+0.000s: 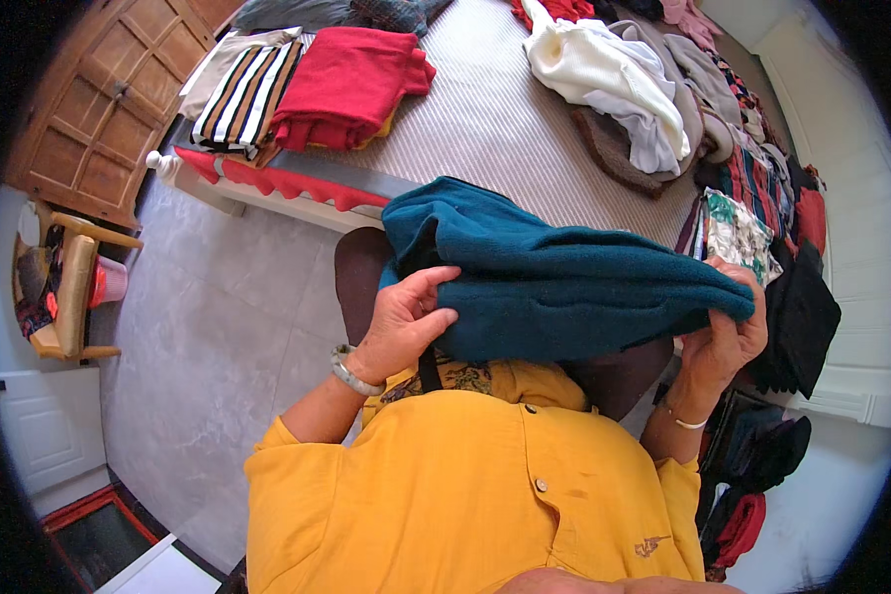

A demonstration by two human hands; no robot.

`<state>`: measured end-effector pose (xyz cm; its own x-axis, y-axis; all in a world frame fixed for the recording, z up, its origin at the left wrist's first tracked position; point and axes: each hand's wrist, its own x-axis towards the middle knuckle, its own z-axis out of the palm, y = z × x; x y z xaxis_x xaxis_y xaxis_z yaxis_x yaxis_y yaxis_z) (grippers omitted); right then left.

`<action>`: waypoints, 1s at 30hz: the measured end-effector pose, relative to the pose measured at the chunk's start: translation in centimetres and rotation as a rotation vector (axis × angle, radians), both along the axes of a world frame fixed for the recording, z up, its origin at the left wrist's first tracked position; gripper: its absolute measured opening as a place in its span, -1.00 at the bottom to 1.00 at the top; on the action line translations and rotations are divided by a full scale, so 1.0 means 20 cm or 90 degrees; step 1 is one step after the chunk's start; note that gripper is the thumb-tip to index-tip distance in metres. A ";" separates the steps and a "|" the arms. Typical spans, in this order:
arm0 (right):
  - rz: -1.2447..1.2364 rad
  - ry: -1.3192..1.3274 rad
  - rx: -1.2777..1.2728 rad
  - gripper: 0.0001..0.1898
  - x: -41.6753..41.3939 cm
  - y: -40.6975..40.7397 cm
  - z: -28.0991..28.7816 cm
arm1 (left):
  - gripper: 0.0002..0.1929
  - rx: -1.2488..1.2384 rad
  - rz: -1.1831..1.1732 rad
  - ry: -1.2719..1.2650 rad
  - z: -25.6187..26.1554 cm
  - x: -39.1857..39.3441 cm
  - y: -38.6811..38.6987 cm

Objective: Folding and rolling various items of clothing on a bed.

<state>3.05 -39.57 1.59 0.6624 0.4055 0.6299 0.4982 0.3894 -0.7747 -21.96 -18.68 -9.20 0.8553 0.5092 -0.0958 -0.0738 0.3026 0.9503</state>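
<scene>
A dark teal fleece garment, loosely folded lengthwise, spans my lap and reaches up to the bed's edge. At its right end my right hand grips the gathered cloth between thumb and fingers. My left hand is at the garment's left side, thumb and forefinger apart, their tips against the cloth. Some of the left hand's other fingers are curled and partly hidden. My knees, in dark brown trousers, show beneath the garment.
Ahead is a bed with a striped cover. Folded clothes lie at its left: a red garment and a striped one. A white sweater tops a loose heap at right. A wooden chair stands left, near a pink basket.
</scene>
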 end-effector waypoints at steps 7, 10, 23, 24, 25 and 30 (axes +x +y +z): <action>-0.028 -0.012 -0.001 -0.74 -0.01 0.00 0.00 | -0.82 0.253 0.056 0.078 0.06 0.00 0.06; -0.013 -0.033 0.005 -0.74 0.00 0.00 0.00 | -0.86 0.413 0.110 0.045 0.02 0.03 0.08; -0.042 -0.052 -0.001 -0.75 -0.03 0.00 0.03 | -0.77 0.468 0.190 -0.059 0.03 0.10 0.15; -0.043 -0.053 0.002 -0.75 -0.02 -0.01 0.03 | -0.77 0.471 0.190 -0.061 0.05 0.09 0.15; -0.054 -0.034 0.006 -0.75 -0.01 -0.02 0.03 | -0.74 0.458 0.193 -0.082 0.07 0.09 0.15; -0.054 -0.034 0.024 -0.75 0.02 -0.06 0.05 | -0.64 0.377 0.186 -0.110 0.25 0.10 0.11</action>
<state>3.49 -40.70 2.50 0.6587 0.3254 0.6784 0.5702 0.3723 -0.7323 -20.03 -16.38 -4.16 0.6533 0.6456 0.3954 -0.2383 -0.3204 0.9168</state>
